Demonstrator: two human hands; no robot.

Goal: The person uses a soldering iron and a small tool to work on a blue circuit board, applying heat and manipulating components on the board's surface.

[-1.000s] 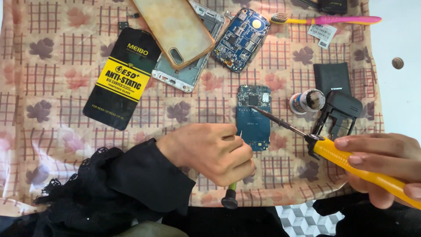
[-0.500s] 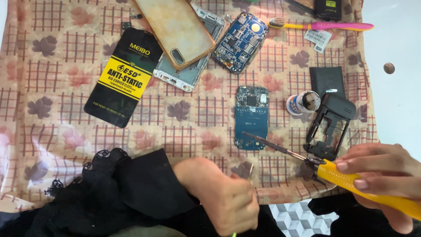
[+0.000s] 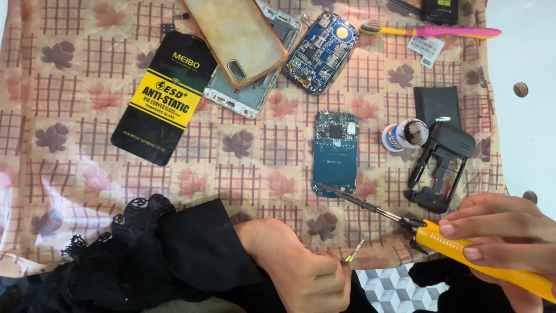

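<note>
On the checked, leaf-patterned cloth point(image 3: 87, 191) at the middle of the view lies a blue circuit board point(image 3: 335, 153), flat, chips uppermost, its long side running away from the person. The right hand point(image 3: 509, 232) comes in from the lower right and closes its fingers around the yellow handle of a screwdriver point(image 3: 463, 249); the dark metal shaft slants up and to the left, and its tip sits at the board's near lower-left corner, touching it or just above it, which cannot be told apart. So the board lies beyond the grip, a shaft's length up and left of the fingers.

The left hand point(image 3: 301, 272), in a black lace-edged sleeve point(image 3: 145, 255), rests at the lower edge of the cloth, fingers curled shut and pinching a thin short piece with a green end point(image 3: 353, 253) that pokes out to the right. It is well below the board and apart from it.

Just right of the board stands a small round pot point(image 3: 405, 134), and beside that a black plastic phone frame point(image 3: 441, 168). Farther up lie a second blue board point(image 3: 321, 53), a tan phone back cover point(image 3: 237, 36) over a grey mid-frame point(image 3: 243, 98), a black and yellow flat package point(image 3: 165, 98), and a pink and yellow toothbrush point(image 3: 431, 29).
</note>
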